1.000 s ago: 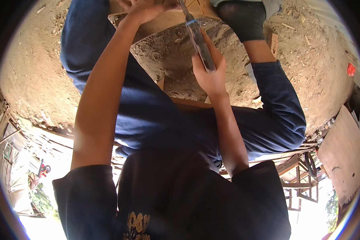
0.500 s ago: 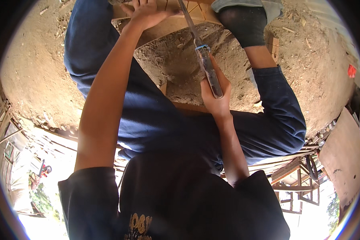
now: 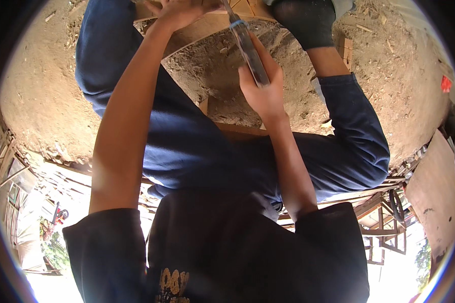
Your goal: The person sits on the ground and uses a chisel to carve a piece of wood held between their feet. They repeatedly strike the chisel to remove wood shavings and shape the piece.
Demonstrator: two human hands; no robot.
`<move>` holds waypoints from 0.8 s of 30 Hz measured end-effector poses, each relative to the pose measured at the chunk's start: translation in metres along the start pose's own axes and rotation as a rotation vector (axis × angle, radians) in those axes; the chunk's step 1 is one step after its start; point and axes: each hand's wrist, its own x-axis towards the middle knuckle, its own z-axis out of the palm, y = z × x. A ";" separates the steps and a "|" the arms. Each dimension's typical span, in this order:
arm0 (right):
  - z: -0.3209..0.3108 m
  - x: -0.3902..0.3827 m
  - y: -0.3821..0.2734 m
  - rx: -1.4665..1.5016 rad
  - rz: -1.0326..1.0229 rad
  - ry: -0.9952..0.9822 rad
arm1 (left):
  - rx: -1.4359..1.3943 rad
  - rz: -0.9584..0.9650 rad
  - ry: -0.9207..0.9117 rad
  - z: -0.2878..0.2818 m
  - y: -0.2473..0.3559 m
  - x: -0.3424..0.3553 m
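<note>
My right hand (image 3: pixel 263 88) is closed round the worn, dark handle of a tool with a long narrow metal blade (image 3: pixel 246 48). A blue band wraps the handle where the blade begins. The blade runs up past the top edge of the view, so its end and any teeth are hidden. On the left, my left hand (image 3: pixel 179 12) lies on a wooden board (image 3: pixel 199 33) with fingers spread, partly cut off by the frame. Dark lines mark the wood just right of the blade. My foot in a black sock (image 3: pixel 306 22) sits against the wood's right end.
Dirt ground (image 3: pixel 207 76) strewn with wood chips spreads between and around my bent legs. A small wood block (image 3: pixel 348 50) lies right of my ankle. Another wooden piece (image 3: pixel 237 132) is under my legs. Wooden frames (image 3: pixel 384 232) and a large brown panel (image 3: pixel 435 187) stand lower right.
My right hand has pushed the tool up and slightly left, away from my body. My left hand stays on the board, and the whole view has shifted a little.
</note>
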 end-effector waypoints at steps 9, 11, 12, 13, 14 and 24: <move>0.000 -0.005 0.009 -0.063 -0.123 0.052 | -0.040 -0.002 0.242 0.010 0.004 -0.011; 0.008 0.016 -0.009 -0.076 0.004 0.031 | 0.037 0.135 0.114 0.010 -0.004 0.004; 0.007 0.011 -0.006 -0.071 -0.030 0.041 | 0.078 0.204 0.053 0.007 -0.011 0.015; 0.008 0.004 0.000 -0.063 -0.069 0.049 | -0.133 0.095 0.151 0.026 -0.035 0.027; 0.006 0.000 0.006 -0.065 -0.107 0.072 | -0.095 0.083 0.127 0.022 -0.032 0.026; 0.000 0.006 -0.008 -0.072 0.003 -0.007 | -0.103 0.105 0.077 0.034 -0.056 0.036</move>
